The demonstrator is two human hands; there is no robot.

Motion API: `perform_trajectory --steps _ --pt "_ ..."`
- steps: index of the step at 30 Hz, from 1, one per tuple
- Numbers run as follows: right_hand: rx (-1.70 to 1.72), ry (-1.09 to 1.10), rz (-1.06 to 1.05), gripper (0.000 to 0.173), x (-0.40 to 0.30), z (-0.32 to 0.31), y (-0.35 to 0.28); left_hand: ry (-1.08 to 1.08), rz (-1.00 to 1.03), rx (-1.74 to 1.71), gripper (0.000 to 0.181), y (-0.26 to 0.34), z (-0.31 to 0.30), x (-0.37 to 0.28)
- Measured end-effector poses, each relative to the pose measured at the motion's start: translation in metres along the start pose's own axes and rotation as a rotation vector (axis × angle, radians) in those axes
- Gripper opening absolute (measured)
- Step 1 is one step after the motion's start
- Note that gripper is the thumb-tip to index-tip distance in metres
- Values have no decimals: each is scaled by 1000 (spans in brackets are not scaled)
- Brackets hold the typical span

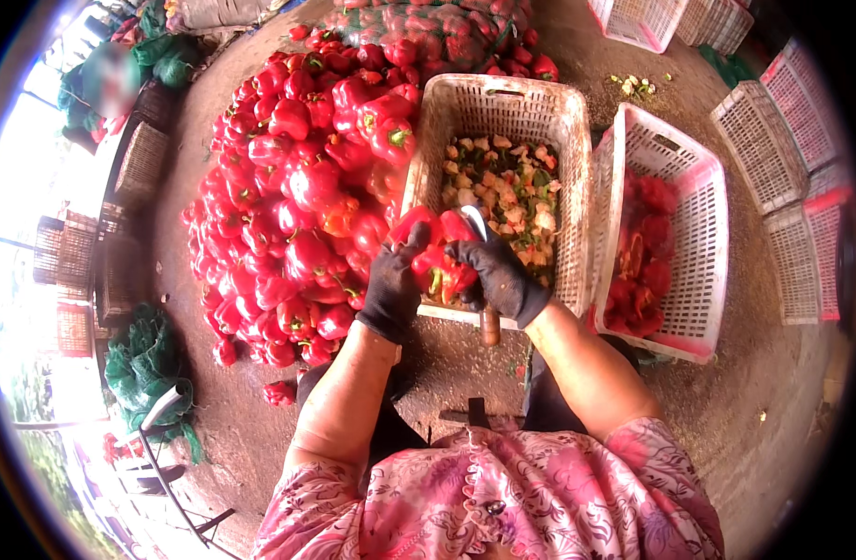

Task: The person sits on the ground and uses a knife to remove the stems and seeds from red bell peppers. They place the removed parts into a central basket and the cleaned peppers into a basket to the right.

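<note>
A red bell pepper point(438, 262) is held between my two gloved hands, just over the near end of a dirty white plastic crate point(575, 182). My left hand point(398, 276), in a dark glove, grips the pepper from the left with the thumb on top. My right hand point(501, 273) holds a knife by its wooden handle point(491, 327); the curved blade point(475, 222) points up and away past the pepper, and the fingers also touch the pepper's side. Inside the crate lie many pale pepper cores point(501, 189) with green stems.
A large heap of red peppers point(309, 182) spreads left of the crate, with a full mesh sack point(435, 31) behind it. On the right a tilted white crate point(701, 259) holds opened peppers point(641, 259). Stacked crates point(760, 147) stand farther right; green netting point(144, 357) lies at left.
</note>
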State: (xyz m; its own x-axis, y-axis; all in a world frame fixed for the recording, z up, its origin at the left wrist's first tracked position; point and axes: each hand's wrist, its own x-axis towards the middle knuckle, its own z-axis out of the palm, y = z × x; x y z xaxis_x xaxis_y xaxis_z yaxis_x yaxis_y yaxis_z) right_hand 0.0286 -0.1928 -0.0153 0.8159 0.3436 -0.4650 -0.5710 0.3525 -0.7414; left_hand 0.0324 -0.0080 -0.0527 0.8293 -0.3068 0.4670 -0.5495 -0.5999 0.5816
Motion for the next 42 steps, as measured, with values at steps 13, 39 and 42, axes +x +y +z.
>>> perform_trajectory --steps 13,39,42 --pt "-15 12 121 30 14 -12 9 -177 -602 -1229 64 28 -12 21" --pt "495 -156 -28 25 26 -15 35 -57 -460 -616 47 0 30 -9" --pt "532 -315 -90 33 18 -23 28 -129 -425 -692 47 20 15 4"
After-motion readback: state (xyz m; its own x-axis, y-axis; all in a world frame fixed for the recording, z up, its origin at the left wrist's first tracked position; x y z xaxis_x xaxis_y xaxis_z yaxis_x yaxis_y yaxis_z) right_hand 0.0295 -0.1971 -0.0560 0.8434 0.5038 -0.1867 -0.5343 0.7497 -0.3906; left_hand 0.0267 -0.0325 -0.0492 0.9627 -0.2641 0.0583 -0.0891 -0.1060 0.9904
